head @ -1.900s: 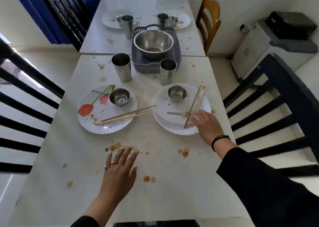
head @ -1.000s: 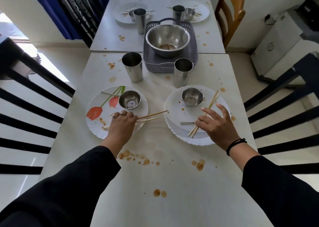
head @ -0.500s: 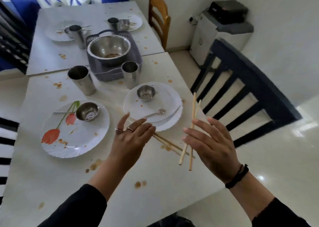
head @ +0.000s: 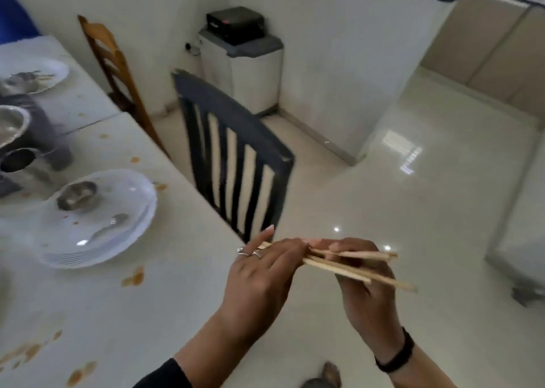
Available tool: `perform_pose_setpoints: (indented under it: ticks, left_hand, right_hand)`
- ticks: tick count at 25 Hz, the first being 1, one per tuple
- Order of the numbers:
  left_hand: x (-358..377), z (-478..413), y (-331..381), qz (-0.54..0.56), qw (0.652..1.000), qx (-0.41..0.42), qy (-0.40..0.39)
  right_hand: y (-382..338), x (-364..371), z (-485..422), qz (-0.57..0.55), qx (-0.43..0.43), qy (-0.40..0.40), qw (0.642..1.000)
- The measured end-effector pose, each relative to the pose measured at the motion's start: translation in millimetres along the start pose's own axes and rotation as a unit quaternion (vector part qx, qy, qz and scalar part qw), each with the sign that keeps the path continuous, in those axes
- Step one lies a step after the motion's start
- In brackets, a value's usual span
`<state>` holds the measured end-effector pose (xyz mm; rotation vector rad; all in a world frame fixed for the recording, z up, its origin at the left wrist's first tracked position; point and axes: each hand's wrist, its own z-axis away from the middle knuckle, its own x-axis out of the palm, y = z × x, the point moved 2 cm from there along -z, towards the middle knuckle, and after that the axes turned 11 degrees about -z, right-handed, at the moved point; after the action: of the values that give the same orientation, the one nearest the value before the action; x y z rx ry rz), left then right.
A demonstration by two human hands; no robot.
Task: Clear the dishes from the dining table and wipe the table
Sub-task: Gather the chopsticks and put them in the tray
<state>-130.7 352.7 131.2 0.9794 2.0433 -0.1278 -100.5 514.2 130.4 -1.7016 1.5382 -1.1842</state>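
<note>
Several wooden chopsticks [head: 354, 266] lie bundled between both hands, just off the table's right edge and over the floor. My left hand [head: 262, 272], with rings, is closed around their left ends. My right hand [head: 359, 287], with a black wristband, grips them from underneath. On the stained white table [head: 124, 308] sits a white plate [head: 118, 234] with a small steel bowl [head: 77, 199] and a spoon [head: 107, 226] on it. At the left edge a steel cup [head: 16, 163], a big steel bowl [head: 10, 125] in a grey basket and a far plate [head: 35, 73] show only partly.
A dark slatted chair [head: 236, 163] stands against the table's right side, with a wooden chair [head: 118, 71] behind it. A white appliance with a black box on top [head: 241, 60] stands by the wall. Glossy tiled floor [head: 413, 195] stretches to the right.
Both hands lifted chopsticks off the two plates and brought them together into one bundle. My view has swung right, away from the table toward the floor.
</note>
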Motion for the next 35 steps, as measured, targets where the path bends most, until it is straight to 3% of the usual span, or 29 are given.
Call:
perform_pose_setpoints:
  ticks: [2, 4, 7, 10, 12, 14, 17, 19, 23, 27, 31, 35]
  left_hand:
    - [47.7, -31.5, 34.6, 0.022, 0.996, -0.053, -0.064]
    - [102.2, -65.6, 67.6, 0.079, 0.961, -0.163, -0.207]
    - [166.6, -113.2, 91.0, 0.266, 0.819, -0.332, -0.385]
    - [209.9, -151.8, 82.0, 0.388, 0.691, -0.426, -0.437]
    - [236.2, -170.0, 66.0, 0.433, 0.642, -0.453, -0.441]
    - [266.4, -187.6, 41.6, 0.455, 0.627, -0.481, -0.41]
    - [305.2, -221.4, -5.2, 0.452, 0.642, -0.512, -0.347]
    - [325.9, -250.9, -40.1, 0.461, 0.632, -0.542, -0.305]
    - [332.9, -308.0, -118.2, 0.467, 0.633, -0.582, -0.207]
    - [307.1, -342.3, -204.7, 0.459, 0.644, -0.591, -0.159]
    - [295.9, -375.6, -305.9, 0.479, 0.625, -0.6, -0.14]
    - [280.0, -399.0, -410.0, 0.509, 0.582, -0.632, -0.052]
  right_hand:
    - [5.3, -59.7, -13.4, -0.018, 0.106, 0.055, 0.993]
    - [14.3, -124.1, -34.1, -0.024, 0.218, 0.112, 0.969]
    - [25.3, -198.4, -78.7, 0.003, 0.322, 0.144, 0.936]
    - [44.7, -235.8, -126.9, -0.027, 0.366, 0.101, 0.925]
    - [69.9, -246.5, -159.1, -0.053, 0.412, 0.082, 0.906]
    - [104.6, -251.3, -199.7, -0.062, 0.455, 0.064, 0.886]
    - [159.6, -247.3, -274.9, -0.059, 0.47, 0.031, 0.88]
    - [193.7, -237.7, -330.1, -0.05, 0.483, -0.003, 0.874]
    - [246.8, -190.4, -448.8, -0.011, 0.45, -0.165, 0.877]
    - [292.6, -110.8, -565.4, -0.035, 0.36, -0.317, 0.877]
    - [361.6, -16.6, -657.4, -0.051, 0.336, -0.44, 0.831]
    - [427.9, 68.6, -723.6, -0.033, 0.326, -0.573, 0.751]
